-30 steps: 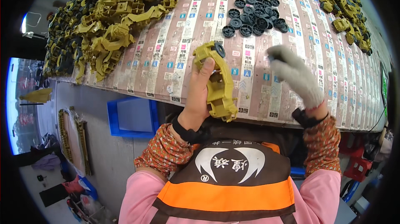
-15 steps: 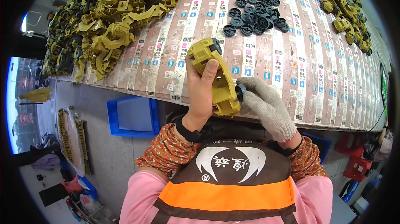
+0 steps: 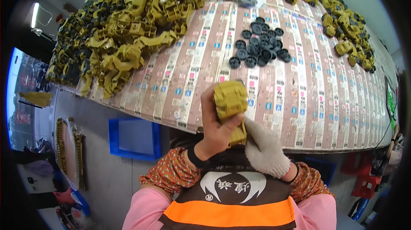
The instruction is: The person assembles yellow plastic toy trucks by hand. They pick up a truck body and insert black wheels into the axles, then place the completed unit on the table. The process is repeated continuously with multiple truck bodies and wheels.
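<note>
Fingers (image 3: 208, 103) of your bare left hand (image 3: 215, 133) are curled around a yellow plastic vehicle shell (image 3: 230, 97), thumb pressed across its side, holding it before you at the near edge of the patterned table (image 3: 171, 97). Your gloved right hand (image 3: 265, 149) is up against the shell's lower end, its fingertips hidden, so whether they grip anything cannot be told. Beyond, black wheels (image 3: 262, 46) lie piled between yellow parts (image 3: 128, 31) on your left and yellow vehicles (image 3: 347, 33) on your right.
</note>
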Demonstrator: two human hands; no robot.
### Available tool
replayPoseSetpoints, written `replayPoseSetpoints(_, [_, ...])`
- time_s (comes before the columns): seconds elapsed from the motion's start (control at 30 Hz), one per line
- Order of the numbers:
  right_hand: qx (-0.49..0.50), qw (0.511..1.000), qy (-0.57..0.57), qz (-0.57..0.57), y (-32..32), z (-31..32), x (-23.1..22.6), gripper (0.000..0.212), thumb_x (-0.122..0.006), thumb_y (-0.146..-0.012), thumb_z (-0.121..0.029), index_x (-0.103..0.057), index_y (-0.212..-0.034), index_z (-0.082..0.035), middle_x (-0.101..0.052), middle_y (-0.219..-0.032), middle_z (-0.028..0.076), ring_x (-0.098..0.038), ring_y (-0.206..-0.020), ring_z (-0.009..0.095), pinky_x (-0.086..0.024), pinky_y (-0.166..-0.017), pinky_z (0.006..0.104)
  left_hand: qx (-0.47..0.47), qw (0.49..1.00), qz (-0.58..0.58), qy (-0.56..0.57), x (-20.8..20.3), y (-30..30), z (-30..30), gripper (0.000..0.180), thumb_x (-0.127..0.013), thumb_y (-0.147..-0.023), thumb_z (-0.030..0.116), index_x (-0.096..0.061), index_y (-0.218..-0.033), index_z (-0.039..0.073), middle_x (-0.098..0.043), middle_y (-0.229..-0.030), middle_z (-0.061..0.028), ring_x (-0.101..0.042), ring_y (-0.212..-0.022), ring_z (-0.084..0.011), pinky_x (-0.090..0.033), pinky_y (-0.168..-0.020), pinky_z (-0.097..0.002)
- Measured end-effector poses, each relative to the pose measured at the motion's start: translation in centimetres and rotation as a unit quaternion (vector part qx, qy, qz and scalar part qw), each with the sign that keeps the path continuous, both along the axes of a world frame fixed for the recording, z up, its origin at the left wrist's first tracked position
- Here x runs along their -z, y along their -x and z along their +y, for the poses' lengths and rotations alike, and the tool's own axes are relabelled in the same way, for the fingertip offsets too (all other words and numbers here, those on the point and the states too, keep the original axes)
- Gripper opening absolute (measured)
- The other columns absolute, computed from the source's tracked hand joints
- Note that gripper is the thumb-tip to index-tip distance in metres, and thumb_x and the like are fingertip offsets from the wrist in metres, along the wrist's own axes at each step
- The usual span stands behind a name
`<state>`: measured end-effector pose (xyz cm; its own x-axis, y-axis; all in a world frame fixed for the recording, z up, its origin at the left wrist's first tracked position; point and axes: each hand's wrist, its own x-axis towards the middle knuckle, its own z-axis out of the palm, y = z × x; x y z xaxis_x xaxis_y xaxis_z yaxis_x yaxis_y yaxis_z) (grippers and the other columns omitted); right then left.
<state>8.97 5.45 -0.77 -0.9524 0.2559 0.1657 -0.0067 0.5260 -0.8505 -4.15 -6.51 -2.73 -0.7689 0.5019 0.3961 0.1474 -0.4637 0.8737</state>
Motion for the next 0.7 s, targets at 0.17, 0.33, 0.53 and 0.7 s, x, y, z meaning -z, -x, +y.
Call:
replayPoseSetpoints(0.17, [-0.013,0.999,-0.017,-0.036,0.7,0.0,-2.0,0.048,-0.062,-0.082,-0.006,-0.057,-0.13,-0.003,-0.068,-0.084,0.028,-0.068,-0.079,0.051,-0.053,-0.069,0.0593,-0.009,0.989,0.151,0.005,0.2,-0.3,-0.3,0.077,-0.08,-0.094,0.008,-0.032,-0.152,0.0,-0.048,-0.146,-0.0157,-0.057,-0.131,-0.0248,-0.049,-0.11,-0.0388])
replayPoseSetpoints(0.33, [-0.046,0.988,-0.035,-0.142,2.0,1.7,-3.3,0.031,-0.061,-0.085,-0.011,-0.065,-0.114,-0.004,-0.07,-0.083,0.026,-0.07,-0.081,0.049,-0.056,-0.075,0.0578,0.047,0.997,0.051,0.029,-1.0,0.5,-0.2,0.081,-0.082,-0.094,0.015,-0.03,-0.154,0.004,-0.048,-0.142,-0.0123,-0.056,-0.128,-0.0222,-0.049,-0.108,-0.0385])
replayPoseSetpoints(0.53, [0.044,0.998,0.003,0.043,4.4,4.9,-6.6,0.054,-0.075,-0.089,-0.013,-0.062,-0.14,-0.005,-0.074,-0.114,0.02,-0.074,-0.105,0.03,-0.058,-0.094,0.0409,0.144,0.933,0.129,0.304,-3.5,3.9,-1.9,0.087,-0.079,-0.092,0.009,-0.02,-0.156,0.014,-0.051,-0.124,-0.0147,-0.062,-0.12,-0.0256,-0.051,-0.101,-0.0371])
replayPoseSetpoints(0.7, [-0.098,0.986,0.115,-0.074,4.6,5.5,-5.4,0.063,-0.082,-0.087,-0.014,-0.058,-0.143,-0.001,-0.069,-0.122,0.013,-0.069,-0.112,0.025,-0.054,-0.101,0.0364,0.278,0.918,-0.062,0.275,-3.6,5.0,-2.9,0.084,-0.076,-0.095,0.014,-0.019,-0.157,0.015,-0.05,-0.132,-0.0175,-0.065,-0.117,-0.0258,-0.055,-0.099,-0.0372])
